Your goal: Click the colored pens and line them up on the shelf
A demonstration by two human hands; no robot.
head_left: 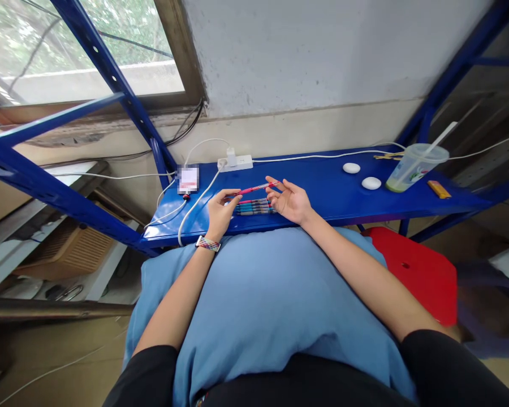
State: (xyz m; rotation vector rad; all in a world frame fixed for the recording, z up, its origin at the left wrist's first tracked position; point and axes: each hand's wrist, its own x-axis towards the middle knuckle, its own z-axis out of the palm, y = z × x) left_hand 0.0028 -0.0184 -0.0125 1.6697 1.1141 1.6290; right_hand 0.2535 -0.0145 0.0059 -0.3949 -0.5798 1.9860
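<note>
A pink-red pen (254,188) is held by one end between the thumb and fingertips of my left hand (223,212), slightly tilted above the table. My right hand (292,201) is turned palm up with its fingers apart, close to the pen's other end. Whether its fingertips touch the pen I cannot tell. Just below, a row of several pens (254,208) in blue, grey and red lies side by side on the blue metal table (322,195), partly hidden by both hands.
A white power strip (240,163) with cables sits at the back, and a pixelated device (188,179) at the left. To the right are two white oval objects (371,183), a plastic cup with straw (415,167) and an orange-yellow object (439,189). A blue cushion (271,282) covers my lap.
</note>
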